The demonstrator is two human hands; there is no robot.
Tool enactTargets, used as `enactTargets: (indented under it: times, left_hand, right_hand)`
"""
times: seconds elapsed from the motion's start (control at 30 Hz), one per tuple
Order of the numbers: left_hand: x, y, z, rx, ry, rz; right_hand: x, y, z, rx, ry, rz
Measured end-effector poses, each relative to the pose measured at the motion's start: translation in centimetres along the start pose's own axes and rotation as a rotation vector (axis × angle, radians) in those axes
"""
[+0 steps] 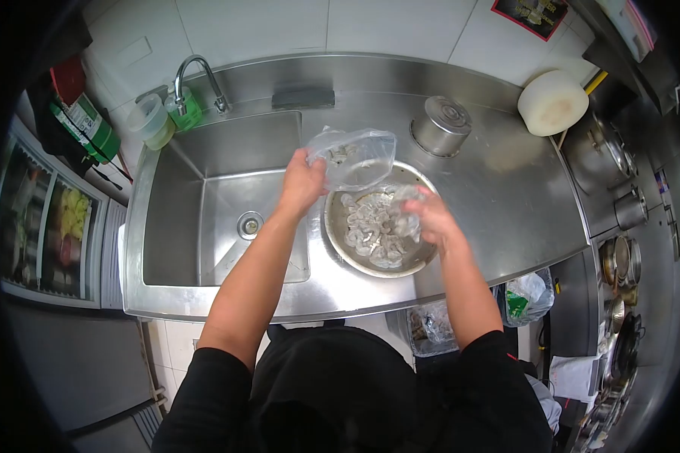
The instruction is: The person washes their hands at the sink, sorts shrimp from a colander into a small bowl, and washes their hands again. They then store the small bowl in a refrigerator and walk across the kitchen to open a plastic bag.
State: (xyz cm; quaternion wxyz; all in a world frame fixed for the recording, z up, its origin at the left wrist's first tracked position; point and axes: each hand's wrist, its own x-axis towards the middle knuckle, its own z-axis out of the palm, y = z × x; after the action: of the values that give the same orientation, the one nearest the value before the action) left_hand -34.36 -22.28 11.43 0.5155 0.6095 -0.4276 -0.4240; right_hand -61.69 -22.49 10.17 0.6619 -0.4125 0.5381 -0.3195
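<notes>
My left hand (304, 181) grips the edge of a clear plastic bag (370, 155), held over the back rim of a round metal bowl (423, 177). A few greyish pieces that look like shrimp show inside the bag. In the bowl lies a pile of raw, grey, translucent shrimp (370, 226). Over the bowl's right side, my right hand (431, 215) is closed around a pale, greyish clump, blurred by motion, that looks like shrimp.
Left of the bowl is a steel sink (181, 226) with a curved faucet (196, 68). A lidded metal pot (442, 124) stands behind the bowl to the right. A white round board (553, 103) leans at the back right. Bagged bins (431, 328) sit below the counter edge.
</notes>
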Motion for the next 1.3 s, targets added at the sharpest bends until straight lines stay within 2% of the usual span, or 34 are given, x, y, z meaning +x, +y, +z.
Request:
enactTargets:
  times: [0.13, 0.23, 0.33, 0.43, 0.53, 0.63, 0.7, 0.73, 0.77, 0.83, 0.93, 1.0, 1.1, 1.2, 1.3]
  left_hand:
    - [0.0, 0.5, 0.7, -0.033, 0.001, -0.129]
    - [0.2, 0.3, 1.0, -0.059, -0.022, -0.132]
    - [1.1, 0.5, 1.1, -0.302, -0.138, -0.208]
    - [1.6, 2.0, 1.9, -0.626, -0.116, -0.341]
    - [1.8, 2.9, 2.0, -0.664, -0.083, -0.298]
    - [1.9, 2.9, 1.3, -0.419, -0.095, -0.266]
    - [1.7, 1.8, 0.4, -0.139, -0.153, -0.195]
    - [1.4, 1.1, -0.1, 0.002, -0.179, -0.156]
    - [1.2, -0.7, -0.3, 0.248, -0.131, -0.016]
    - [0.4, -4.7, -0.1, 0.738, -0.037, 0.266]
    - [-1.1, -4.4, 1.2, 0.766, -0.222, -0.06]
    - [-1.0, -5.9, 2.0, 0.683, -0.203, -0.022]
    - [-0.7, -7.1, 2.4, 0.541, -0.15, 0.026]
    - [-0.7, -7.2, 2.6, 0.491, -0.081, 0.063]
    - [-1.0, -6.4, 2.9, 0.506, -0.031, 0.035]
  right_hand:
    - [-0.3, -6.2, 1.8, 0.178, -0.115, -0.169]
    - [2.9, -7.8, 4.5, 0.255, -0.207, -0.273]
    - [6.3, -9.2, 7.4, -0.198, -0.409, -0.411]
    - [9.4, -9.8, 10.2, -1.001, -0.224, -0.531]
    - [11.2, -7.8, 10.9, -1.195, -0.032, -0.894]
    - [7.5, -11.0, 9.1, -0.891, -0.12, -0.686]
    - [2.8, -12.3, 6.1, -0.65, -0.376, -0.424]
    - [2.0, -11.1, 4.2, -0.675, -0.414, -0.322]
    - [1.6, -9.5, 2.6, -0.696, -0.45, -0.222]
    - [2.5, -5.0, 1.1, -1.082, -0.426, -0.092]
    - [5.9, 5.2, 2.6, -1.489, 0.217, -0.226]
    - [5.3, 6.2, 5.9, -1.324, 0.257, -0.176]
    - [4.5, 6.9, 8.8, -1.326, 0.108, -0.395]
    - [2.7, 6.7, 7.2, -1.523, -0.228, -0.504]
    - [0.6, 7.0, 4.8, -1.433, -0.358, -0.627]
